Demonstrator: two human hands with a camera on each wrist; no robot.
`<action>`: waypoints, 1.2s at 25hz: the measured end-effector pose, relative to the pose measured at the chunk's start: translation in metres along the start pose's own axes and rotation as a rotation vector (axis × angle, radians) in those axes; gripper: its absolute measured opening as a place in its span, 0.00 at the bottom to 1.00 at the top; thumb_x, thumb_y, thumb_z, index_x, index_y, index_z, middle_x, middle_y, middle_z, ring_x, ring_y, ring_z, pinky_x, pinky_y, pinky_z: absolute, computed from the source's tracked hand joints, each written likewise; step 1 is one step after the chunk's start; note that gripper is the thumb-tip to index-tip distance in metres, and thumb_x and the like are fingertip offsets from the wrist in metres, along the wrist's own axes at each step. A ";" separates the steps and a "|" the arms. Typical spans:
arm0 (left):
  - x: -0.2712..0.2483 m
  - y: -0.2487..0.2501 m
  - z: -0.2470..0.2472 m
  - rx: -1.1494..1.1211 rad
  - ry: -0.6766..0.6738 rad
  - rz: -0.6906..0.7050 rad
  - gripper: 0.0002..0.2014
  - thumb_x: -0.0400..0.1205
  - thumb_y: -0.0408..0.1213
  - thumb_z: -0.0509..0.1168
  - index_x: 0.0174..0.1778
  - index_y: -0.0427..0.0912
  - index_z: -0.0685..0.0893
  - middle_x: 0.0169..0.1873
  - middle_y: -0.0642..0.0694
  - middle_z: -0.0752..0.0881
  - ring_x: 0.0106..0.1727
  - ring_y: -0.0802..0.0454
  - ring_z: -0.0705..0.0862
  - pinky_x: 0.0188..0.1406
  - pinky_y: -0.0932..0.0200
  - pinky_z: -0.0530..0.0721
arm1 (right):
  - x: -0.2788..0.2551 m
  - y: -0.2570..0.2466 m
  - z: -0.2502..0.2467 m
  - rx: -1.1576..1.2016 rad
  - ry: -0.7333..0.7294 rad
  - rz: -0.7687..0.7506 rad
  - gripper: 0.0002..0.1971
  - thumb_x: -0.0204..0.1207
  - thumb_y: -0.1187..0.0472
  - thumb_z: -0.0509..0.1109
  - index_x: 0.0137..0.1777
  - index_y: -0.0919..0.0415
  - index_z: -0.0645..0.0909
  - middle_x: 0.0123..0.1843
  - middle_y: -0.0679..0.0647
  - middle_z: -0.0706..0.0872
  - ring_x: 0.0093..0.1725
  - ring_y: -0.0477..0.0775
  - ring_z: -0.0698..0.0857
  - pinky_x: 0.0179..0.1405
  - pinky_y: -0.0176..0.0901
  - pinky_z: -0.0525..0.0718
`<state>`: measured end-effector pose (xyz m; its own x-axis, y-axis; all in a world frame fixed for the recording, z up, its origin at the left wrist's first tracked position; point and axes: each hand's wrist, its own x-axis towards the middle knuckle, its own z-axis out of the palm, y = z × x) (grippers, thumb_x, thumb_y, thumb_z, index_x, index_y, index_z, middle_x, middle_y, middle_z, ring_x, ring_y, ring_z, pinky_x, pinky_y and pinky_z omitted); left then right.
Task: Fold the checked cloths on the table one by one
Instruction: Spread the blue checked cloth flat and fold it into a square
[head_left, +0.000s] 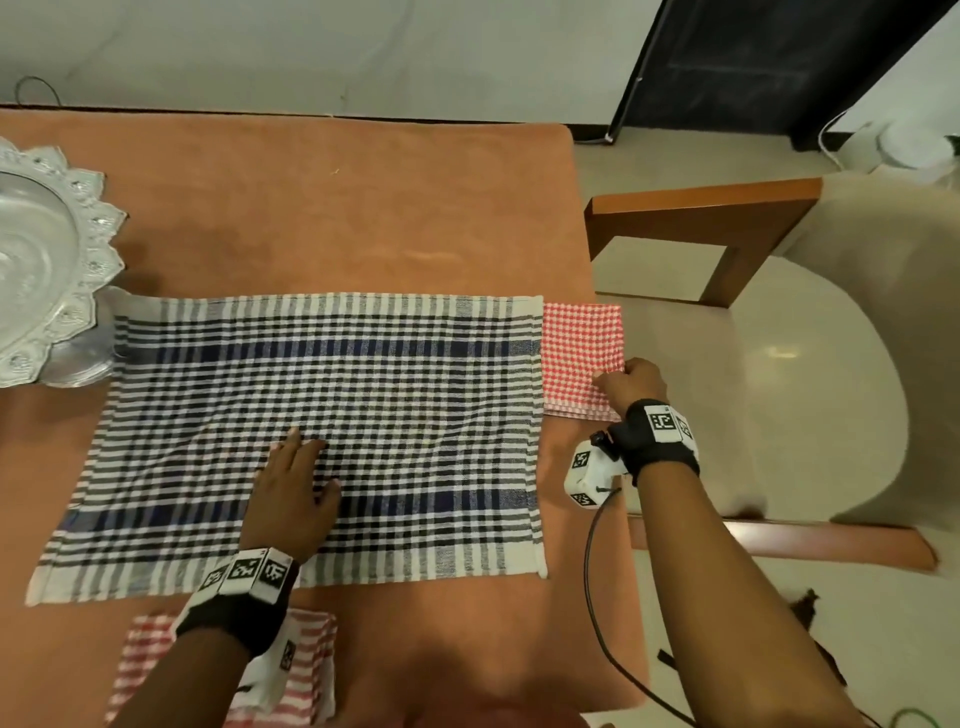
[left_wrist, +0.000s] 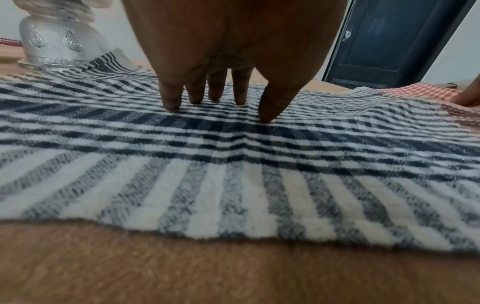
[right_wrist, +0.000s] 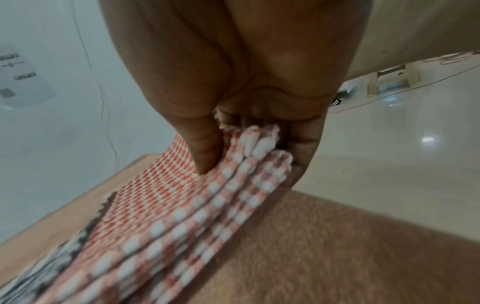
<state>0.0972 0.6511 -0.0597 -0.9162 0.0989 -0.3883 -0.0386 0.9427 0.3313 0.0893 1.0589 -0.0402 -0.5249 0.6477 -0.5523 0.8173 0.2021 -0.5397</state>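
Note:
A large blue-and-white checked cloth (head_left: 322, 415) (left_wrist: 233, 164) lies spread flat on the table. My left hand (head_left: 296, 478) (left_wrist: 221, 102) rests on it near its middle, fingers straight and pressing down. A folded red-and-white checked cloth (head_left: 579, 353) (right_wrist: 168, 205) lies at the table's right edge, partly under the blue cloth's right hem. My right hand (head_left: 628, 382) (right_wrist: 246, 144) pinches its near right corner, thumb on top and fingers beneath the layers. Another folded red checked cloth (head_left: 311, 670) lies at the near edge, partly hidden by my left forearm.
An orange cover lies over the table (head_left: 363, 208). An ornate silver footed bowl (head_left: 41, 270) (left_wrist: 62, 41) stands at the far left, touching the blue cloth's corner. A cream chair with wooden arms (head_left: 727, 218) stands right of the table. A dark door (head_left: 753, 62) is behind.

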 end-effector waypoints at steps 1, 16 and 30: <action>0.000 0.001 0.000 0.004 0.008 0.000 0.29 0.82 0.43 0.66 0.79 0.43 0.68 0.83 0.40 0.59 0.84 0.40 0.54 0.79 0.38 0.61 | 0.001 0.003 -0.003 0.019 0.014 0.004 0.12 0.75 0.62 0.68 0.57 0.65 0.80 0.57 0.63 0.85 0.47 0.61 0.81 0.48 0.47 0.79; -0.029 0.048 0.010 0.176 0.129 0.167 0.29 0.75 0.40 0.72 0.73 0.43 0.75 0.77 0.34 0.69 0.78 0.32 0.65 0.75 0.34 0.62 | 0.032 -0.079 -0.018 0.320 0.036 -0.318 0.19 0.81 0.64 0.66 0.70 0.67 0.70 0.66 0.61 0.80 0.56 0.54 0.80 0.52 0.44 0.77; -0.077 0.133 0.102 0.394 0.000 0.980 0.11 0.74 0.40 0.61 0.28 0.50 0.84 0.26 0.52 0.83 0.24 0.54 0.80 0.20 0.64 0.78 | 0.095 -0.136 0.007 0.114 0.017 -0.241 0.20 0.82 0.60 0.66 0.72 0.64 0.69 0.70 0.62 0.79 0.67 0.63 0.80 0.59 0.48 0.76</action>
<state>0.2029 0.8018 -0.0735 -0.4766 0.8732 -0.1022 0.8505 0.4873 0.1977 -0.0730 1.0879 -0.0235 -0.6960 0.6035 -0.3891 0.6367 0.2683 -0.7229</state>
